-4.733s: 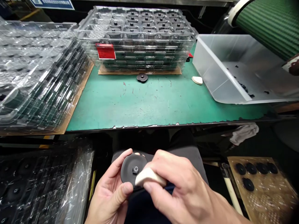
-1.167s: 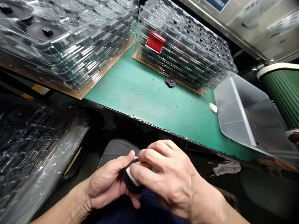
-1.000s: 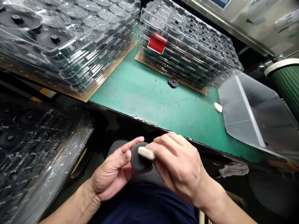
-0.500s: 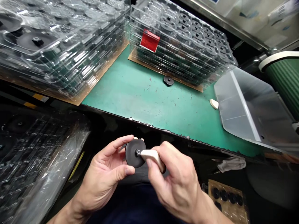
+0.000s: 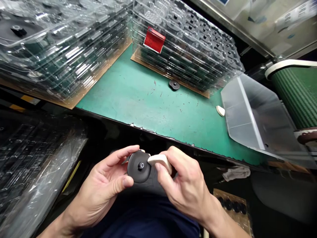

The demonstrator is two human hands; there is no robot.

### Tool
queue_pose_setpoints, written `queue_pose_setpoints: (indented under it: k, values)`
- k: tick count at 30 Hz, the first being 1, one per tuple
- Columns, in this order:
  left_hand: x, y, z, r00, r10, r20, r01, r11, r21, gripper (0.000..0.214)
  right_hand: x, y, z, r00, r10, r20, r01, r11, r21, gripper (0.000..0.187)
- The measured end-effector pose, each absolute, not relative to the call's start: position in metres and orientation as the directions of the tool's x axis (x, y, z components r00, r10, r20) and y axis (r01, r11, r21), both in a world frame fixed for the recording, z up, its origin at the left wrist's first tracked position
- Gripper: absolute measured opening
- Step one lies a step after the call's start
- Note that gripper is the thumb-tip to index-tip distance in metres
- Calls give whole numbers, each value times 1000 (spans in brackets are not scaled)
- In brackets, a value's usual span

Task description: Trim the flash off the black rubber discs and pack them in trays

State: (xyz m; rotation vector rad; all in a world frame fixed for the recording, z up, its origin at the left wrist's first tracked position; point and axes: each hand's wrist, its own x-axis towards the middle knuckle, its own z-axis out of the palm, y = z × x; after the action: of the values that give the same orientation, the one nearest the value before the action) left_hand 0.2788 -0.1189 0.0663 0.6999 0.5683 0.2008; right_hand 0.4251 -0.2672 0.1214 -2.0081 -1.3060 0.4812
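Observation:
My left hand (image 5: pixel 99 190) grips a round black disc (image 5: pixel 135 168) by its rim, with the fingers behind it and the thumb at its lower edge. A small metal-capped stud stands at the disc's centre. My right hand (image 5: pixel 184 186) pinches a white curved block (image 5: pixel 159 159), possibly an abrasive stone, whose end touches the disc's upper right face. The back of the disc is hidden. Another black disc (image 5: pixel 174 84) lies on the green mat (image 5: pixel 138 89), and a second white block (image 5: pixel 220 111) rests beside a bin.
Stacks of clear plastic trays (image 5: pixel 183 43) with a red tag (image 5: pixel 154 39) stand on cardboard, with more stacks (image 5: pixel 59 49) to the left. A translucent bin (image 5: pixel 250 115) sits at right. Below are a cardboard board of black discs (image 5: pixel 231 205) and a plastic-wrapped stack (image 5: pixel 37 172).
Both hands and the disc have shifted slightly in view as my head turned. The white block now sits nearer the disc's upper right edge, and the disc's face stays turned toward me.

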Motion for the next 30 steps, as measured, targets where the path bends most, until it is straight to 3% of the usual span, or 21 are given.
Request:
queue_pose_setpoints:
  k: [4, 8, 12, 22, 26, 30]
  values:
    - [276, -120, 66, 824, 352, -444, 28, 757, 653, 50, 428, -268, 120, 356, 932, 69, 628, -184, -756, 14]
    - [274, -120, 68, 788, 378, -485, 29, 766, 643, 48, 431, -268, 121, 396, 916, 65, 664, -237, -709, 11]
    - [271, -118, 69, 793, 309, -526, 75, 806, 587, 47, 430, -266, 124, 290, 957, 19, 649, -182, -739, 12]
    - [275, -117, 78, 731, 263, -630, 118, 861, 495, 45, 431, -263, 120, 341, 940, 24, 708, -240, -664, 14]
    - [276, -118, 82, 722, 272, -637, 120, 857, 501, 47, 428, -263, 120, 311, 950, 24, 703, -213, -678, 14]
    - [276, -118, 80, 726, 254, -639, 136, 858, 496, 42, 429, -261, 116, 348, 936, 61, 755, -241, -610, 19]
